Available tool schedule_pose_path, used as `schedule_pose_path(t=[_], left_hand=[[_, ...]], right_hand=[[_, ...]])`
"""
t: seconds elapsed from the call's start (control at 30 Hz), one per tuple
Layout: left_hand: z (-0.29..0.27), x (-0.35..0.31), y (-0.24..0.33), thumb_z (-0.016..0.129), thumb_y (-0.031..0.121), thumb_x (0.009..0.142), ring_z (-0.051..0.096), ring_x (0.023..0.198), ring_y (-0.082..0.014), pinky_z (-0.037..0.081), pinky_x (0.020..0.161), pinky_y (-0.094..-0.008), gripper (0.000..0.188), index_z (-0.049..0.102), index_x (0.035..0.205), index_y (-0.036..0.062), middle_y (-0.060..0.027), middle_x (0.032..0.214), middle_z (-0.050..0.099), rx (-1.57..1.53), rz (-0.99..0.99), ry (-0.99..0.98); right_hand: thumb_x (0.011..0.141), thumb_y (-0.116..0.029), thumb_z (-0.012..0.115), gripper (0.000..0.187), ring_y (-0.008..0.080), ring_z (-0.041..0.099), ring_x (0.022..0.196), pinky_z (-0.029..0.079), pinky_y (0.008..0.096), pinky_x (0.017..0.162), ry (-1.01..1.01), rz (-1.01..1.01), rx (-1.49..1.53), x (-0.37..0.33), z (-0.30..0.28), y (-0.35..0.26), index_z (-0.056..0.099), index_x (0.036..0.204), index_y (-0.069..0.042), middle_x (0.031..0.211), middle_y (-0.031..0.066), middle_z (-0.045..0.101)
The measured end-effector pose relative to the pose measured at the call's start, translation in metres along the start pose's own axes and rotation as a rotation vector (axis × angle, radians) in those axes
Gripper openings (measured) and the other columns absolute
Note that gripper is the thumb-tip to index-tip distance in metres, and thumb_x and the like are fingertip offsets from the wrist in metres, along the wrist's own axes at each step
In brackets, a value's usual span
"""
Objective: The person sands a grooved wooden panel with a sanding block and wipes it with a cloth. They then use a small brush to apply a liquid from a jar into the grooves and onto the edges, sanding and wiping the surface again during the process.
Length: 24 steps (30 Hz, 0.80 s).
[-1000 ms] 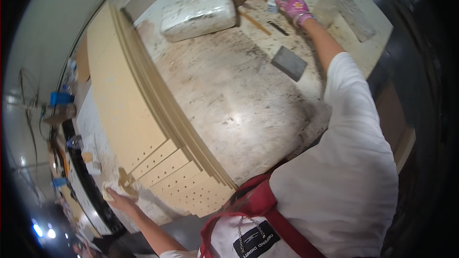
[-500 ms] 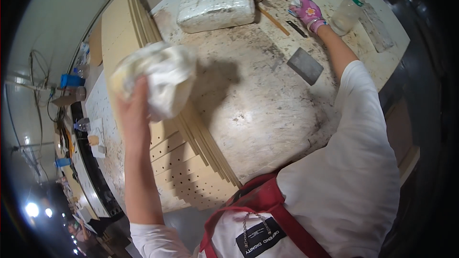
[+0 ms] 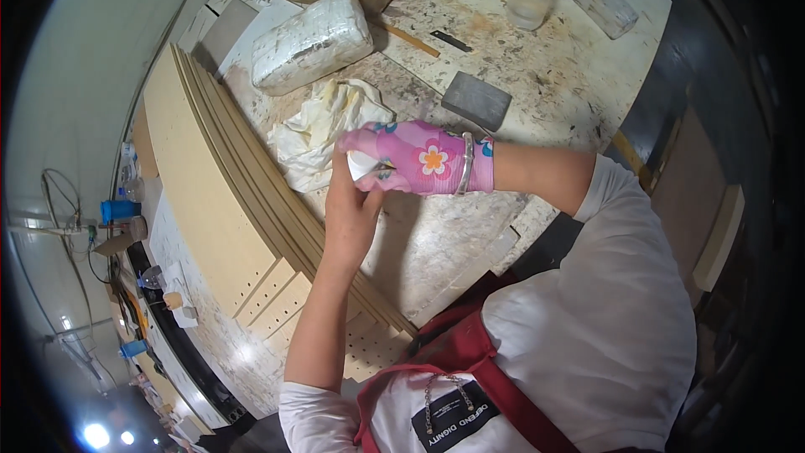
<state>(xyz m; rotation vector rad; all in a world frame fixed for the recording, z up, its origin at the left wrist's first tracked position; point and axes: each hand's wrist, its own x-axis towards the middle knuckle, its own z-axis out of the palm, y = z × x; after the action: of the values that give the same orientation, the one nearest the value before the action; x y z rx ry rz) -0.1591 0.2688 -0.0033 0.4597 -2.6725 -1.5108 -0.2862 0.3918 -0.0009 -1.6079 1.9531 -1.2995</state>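
Midway, seemingly: clasping a white thing (image 3: 362, 165) between left hand (image 3: 347, 222) and right hand (image 3: 415, 156), beside cloth (image 3: 312, 141) already down at ten o'clock and stacked, untouched boards (image 3: 208, 180) at nine!

To the right of the board stack (image 3: 210, 176), the white cloth (image 3: 312, 136) now lies crumpled and the gloved right hand (image 3: 423, 159) meets the left hand (image 3: 348, 220).

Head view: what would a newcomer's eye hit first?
Probably the bright pink flowered glove on the right hand, mid-picture beside the bare left hand, a small white object between them. Just beyond lies a crumpled white cloth on the stained table. Left of that, long pale boards are stacked, their near ends stepped and hole-dotted.
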Motion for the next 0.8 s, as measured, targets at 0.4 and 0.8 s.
schedule_pose_path(t=[0.4,0.8], left_hand=[[0.018,-0.073,-0.015,0.072,0.012,0.081,0.053,0.094,-0.0128,0.044,0.084,-0.028,0.052,0.043,0.123,0.0045,-0.0045,0.103,0.057,-0.38,-0.287,-0.241],[0.032,-0.122,-0.012,0.072,0.001,0.075,0.054,0.101,-0.0148,0.045,0.088,-0.0285,0.056,0.042,0.123,0.0057,-0.006,0.11,0.055,-0.537,-0.352,-0.095]], right_hand=[[0.083,-0.029,0.064,0.045,0.0292,0.062,0.091,0.052,0.0373,0.071,-0.033,-0.242,-0.202,-0.026,-0.036,-0.01,0.052,0.124,-0.014,0.107,0.0112,0.059],[0.087,-0.05,0.055,0.046,0.0254,0.059,0.103,0.049,0.0403,0.082,-0.436,0.148,-0.71,-0.034,0.009,0.083,0.058,0.116,-0.015,0.121,0.0099,0.056]])
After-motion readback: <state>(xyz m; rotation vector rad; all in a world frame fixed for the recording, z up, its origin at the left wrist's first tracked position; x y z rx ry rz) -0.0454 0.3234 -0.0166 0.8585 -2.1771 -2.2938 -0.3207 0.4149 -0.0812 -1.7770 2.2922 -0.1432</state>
